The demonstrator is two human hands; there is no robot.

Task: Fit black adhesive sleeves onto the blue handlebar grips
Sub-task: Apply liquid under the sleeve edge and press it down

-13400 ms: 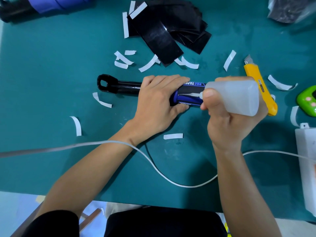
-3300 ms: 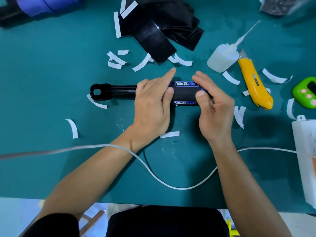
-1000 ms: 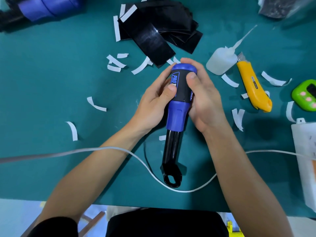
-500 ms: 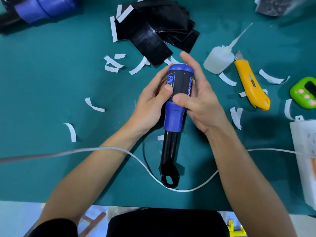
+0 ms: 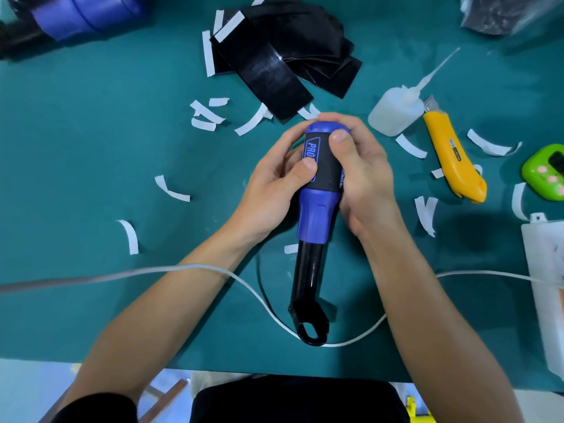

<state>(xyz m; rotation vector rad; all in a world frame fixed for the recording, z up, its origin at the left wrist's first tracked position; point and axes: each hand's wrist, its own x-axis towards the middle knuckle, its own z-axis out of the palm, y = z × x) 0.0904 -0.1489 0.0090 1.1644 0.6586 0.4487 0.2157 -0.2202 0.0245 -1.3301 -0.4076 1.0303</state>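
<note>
A blue handlebar grip [image 5: 317, 215] sits on a glossy black bar [image 5: 306, 282] that points toward me, its looped end near the table's front edge. A black sleeve [image 5: 328, 169] with blue "PRO" lettering is wrapped around the grip's upper half. My left hand [image 5: 274, 184] grips the sleeved part from the left, thumb on the lettering. My right hand [image 5: 363, 175] grips it from the right, thumb pressed near the blue end cap. A pile of black adhesive sleeves [image 5: 283, 53] lies at the back centre.
White backing strips [image 5: 207, 116] are scattered over the green mat [image 5: 91, 148]. A clear glue bottle [image 5: 396, 111], yellow utility knife [image 5: 451, 157] and green device [image 5: 546, 172] lie at right. A white cable [image 5: 183, 268] crosses the front. More blue grips [image 5: 82, 13] sit far left.
The grip was turned from lying crosswise to pointing toward me, held in both hands. In the last half second my right thumb moved up from the sleeve's lower part toward the end cap.
</note>
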